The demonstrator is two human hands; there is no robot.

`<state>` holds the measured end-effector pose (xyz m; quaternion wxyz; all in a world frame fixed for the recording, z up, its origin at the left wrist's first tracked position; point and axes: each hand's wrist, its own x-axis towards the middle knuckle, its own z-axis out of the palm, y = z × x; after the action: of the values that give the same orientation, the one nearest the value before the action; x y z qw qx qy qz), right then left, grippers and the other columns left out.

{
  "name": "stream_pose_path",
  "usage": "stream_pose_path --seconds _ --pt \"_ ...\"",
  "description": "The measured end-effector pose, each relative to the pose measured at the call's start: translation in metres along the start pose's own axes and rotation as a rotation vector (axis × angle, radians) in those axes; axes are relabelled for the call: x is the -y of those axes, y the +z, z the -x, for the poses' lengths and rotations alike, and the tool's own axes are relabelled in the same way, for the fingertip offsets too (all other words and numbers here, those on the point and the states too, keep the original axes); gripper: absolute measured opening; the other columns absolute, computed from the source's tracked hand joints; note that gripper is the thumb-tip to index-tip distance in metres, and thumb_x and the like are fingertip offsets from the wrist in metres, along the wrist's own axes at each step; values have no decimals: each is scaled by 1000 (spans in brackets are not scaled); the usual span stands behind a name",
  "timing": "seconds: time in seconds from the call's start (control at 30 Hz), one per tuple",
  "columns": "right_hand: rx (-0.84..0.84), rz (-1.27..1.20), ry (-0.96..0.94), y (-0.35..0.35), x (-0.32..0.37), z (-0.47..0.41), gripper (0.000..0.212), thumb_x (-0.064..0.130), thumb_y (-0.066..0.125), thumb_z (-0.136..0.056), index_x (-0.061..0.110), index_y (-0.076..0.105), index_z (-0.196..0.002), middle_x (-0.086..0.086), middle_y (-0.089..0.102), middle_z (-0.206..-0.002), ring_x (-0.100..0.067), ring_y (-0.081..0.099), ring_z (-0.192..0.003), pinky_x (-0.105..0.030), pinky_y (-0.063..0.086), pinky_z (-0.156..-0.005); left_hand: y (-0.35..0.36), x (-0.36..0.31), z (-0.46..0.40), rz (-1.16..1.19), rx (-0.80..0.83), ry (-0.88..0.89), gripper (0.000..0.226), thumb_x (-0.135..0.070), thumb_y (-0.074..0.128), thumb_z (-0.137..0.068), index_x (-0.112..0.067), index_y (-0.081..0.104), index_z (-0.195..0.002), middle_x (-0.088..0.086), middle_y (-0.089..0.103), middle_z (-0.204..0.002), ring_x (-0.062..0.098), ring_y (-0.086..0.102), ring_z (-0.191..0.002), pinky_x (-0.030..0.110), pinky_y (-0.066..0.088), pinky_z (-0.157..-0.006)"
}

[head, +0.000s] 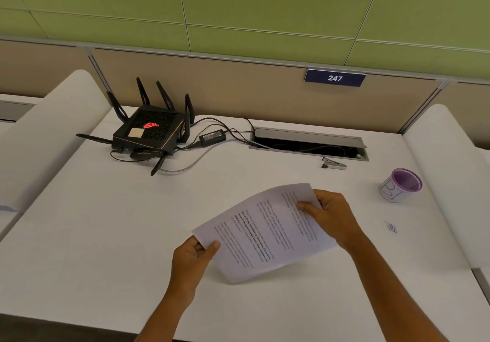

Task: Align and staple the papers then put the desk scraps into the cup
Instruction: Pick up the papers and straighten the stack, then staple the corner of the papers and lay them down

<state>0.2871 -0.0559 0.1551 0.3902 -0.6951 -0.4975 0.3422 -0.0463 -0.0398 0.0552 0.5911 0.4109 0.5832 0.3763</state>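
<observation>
White desk, green, seemingly fabric wall.

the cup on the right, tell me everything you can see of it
The cup is a small round container with a purple rim and purple inside, its outer wall wrapped in white paper that bears hand-drawn dark marks. It stands upright and open-topped on the white desk at the far right, near the raised side divider. Nothing shows inside it from here. Neither hand touches it; a small crumpled scrap lies on the desk nearer the person, apart from it.

White desk bears router, stapler, cup, scrap.
</observation>
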Motion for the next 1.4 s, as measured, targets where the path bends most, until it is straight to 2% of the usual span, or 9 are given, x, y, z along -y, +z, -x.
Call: stream_pose_path --seconds 0.13,0.33,0.43,0.53,0.63,0.93,1.07,1.27,1.4 --pt "151 215 -64 -8 19 -15 11 22 72 -95 25 80 -103 15 78 -95 -1 72 -77 -15 57 -66 -10 8 9 -37 13 -7 29 -23 83 -88 -24 74 -116 -6 83 -104 18 79 -99 40 64 -92" --pt "337 403 -134 0 42 -30 12 22 72 -95 20 81 -104 7 78 -99 -11 73 -83 -28 62 -76 -8 -10 4 -147 85 104 22 -16 80 -92 -25 77 -112 -4 83 -98 18 78 -99 20 63 -84" --pt "436 502 -153 8 46 -35 12 25 73 -94 22 81 -103 8 78 -98 -13 73 -85 -37 64 -79 12 -28 2 -224 207 142 17 -18 77 -94 -24 78 -110 -8 83 -102 15 78 -100 26 64 -89" --pt "493 594 -164 15 51 -38 16 27 73 -93 24 78 -108 7 76 -103 -14 71 -89 -38 63 -82 39 -44 4 -214 343 140 14 -25 71 -100 -21 76 -113 -6 83 -105 17 80 -97 32 66 -86" --pt "533 673 -167 21 52 -40 17 28 73 -93 25 77 -110 7 75 -106 -15 69 -92 -37 61 -85 60 -53 4 -188 373 139 20 -33 67 -102 -19 73 -114 0 82 -105 23 80 -93 40 68 -81" --pt "559 679 -165 22 37 -46 18 31 73 -93 24 75 -110 6 74 -107 -15 68 -93 -35 60 -84 87 -45 5 -149 265 61 22 -37 61 -104 -19 72 -107 2 81 -96 27 79 -83 41 66 -75" --pt "555 627 -149 20 24 -50 20 37 74 -92 24 76 -108 7 74 -103 -13 69 -90 -39 61 -85 94 -41 3 -149 214 25 20 -38 61 -104 -22 73 -106 -3 82 -92 20 78 -75 30 66 -67" --pt "495 560 -114 16 4 -65 28 40 76 -89 23 75 -112 8 74 -102 -12 69 -87 -39 62 -82 102 -40 -9 -128 177 -11 18 -36 61 -105 -24 74 -106 -3 81 -89 16 78 -72 27 64 -64" --pt "436 485 -43 12 -19 -83 42 58 69 -88 25 75 -114 8 75 -106 -11 70 -93 -36 60 -85 103 -37 -24 -151 155 -16 21 -39 60 -104 -23 73 -105 -3 81 -87 20 79 -72 27 64 -62"
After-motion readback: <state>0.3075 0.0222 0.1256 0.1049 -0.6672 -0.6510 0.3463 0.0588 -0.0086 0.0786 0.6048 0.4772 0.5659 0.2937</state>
